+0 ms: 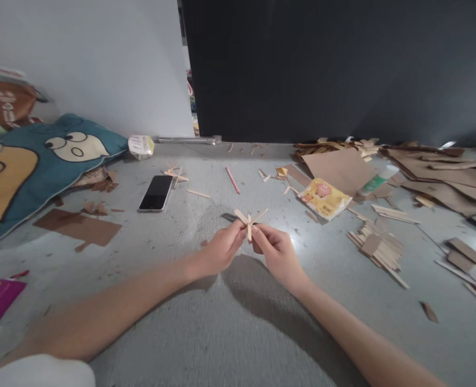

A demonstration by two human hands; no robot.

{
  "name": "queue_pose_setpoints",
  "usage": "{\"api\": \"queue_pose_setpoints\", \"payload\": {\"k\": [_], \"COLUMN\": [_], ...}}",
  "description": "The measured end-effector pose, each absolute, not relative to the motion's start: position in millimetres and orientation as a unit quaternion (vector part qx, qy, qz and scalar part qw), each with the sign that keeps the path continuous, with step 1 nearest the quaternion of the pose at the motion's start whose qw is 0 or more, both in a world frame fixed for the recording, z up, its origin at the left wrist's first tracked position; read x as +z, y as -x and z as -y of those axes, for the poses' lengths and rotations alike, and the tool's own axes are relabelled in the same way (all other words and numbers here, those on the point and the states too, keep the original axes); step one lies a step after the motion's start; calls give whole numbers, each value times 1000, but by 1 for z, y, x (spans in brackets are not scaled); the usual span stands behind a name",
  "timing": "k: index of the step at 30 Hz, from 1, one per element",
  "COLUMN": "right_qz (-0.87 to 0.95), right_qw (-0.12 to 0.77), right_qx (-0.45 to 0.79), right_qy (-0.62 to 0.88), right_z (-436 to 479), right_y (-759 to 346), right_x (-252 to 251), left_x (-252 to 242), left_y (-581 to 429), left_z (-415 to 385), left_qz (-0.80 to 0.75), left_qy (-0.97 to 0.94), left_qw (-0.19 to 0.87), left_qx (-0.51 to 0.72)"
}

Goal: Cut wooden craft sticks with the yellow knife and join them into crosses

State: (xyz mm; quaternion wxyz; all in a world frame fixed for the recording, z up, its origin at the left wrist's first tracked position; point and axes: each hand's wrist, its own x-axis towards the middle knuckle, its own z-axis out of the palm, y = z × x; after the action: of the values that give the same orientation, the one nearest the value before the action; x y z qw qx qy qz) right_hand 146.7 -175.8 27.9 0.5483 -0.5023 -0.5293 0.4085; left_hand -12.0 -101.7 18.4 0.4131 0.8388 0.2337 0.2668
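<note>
Both hands meet in the middle of the head view around a small star-like piece made of crossed wooden craft sticks. My left hand pinches it from the left between thumb and fingers. From the right, my right hand grips it the same way, thumb on the near side. Several stick ends fan out above and below the fingertips; the ends under the fingers are hidden. The piece is held up over the grey surface, where the hands cast a shadow.
Left lie a smartphone, a cardboard piece, a blue cushion and a purple object. Ahead is a pink striped stick. Right are a yellow packet, a glue stick, piled sticks and cardboard sheets.
</note>
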Motion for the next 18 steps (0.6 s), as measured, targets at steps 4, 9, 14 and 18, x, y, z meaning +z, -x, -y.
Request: {"api": "queue_pose_setpoints", "payload": {"k": [4, 9, 14, 18], "right_qz": [534, 553, 534, 534], "right_qw": [557, 563, 574, 571], "right_qx": [405, 391, 410, 400], "right_qy": [491, 474, 466, 479], "right_z": [173, 169, 164, 164], "right_y": [-147, -149, -153, -154], "right_x": [25, 10, -9, -11], "left_x": [17, 18, 24, 28], "left_y": [11, 13, 14, 13], "left_z": [101, 99, 98, 99], "left_qz": [-226, -167, -159, -159], "left_qy": [-845, -870, -902, -910], "left_qw": [381, 330, 259, 229], "left_qx": [299, 325, 306, 307]}}
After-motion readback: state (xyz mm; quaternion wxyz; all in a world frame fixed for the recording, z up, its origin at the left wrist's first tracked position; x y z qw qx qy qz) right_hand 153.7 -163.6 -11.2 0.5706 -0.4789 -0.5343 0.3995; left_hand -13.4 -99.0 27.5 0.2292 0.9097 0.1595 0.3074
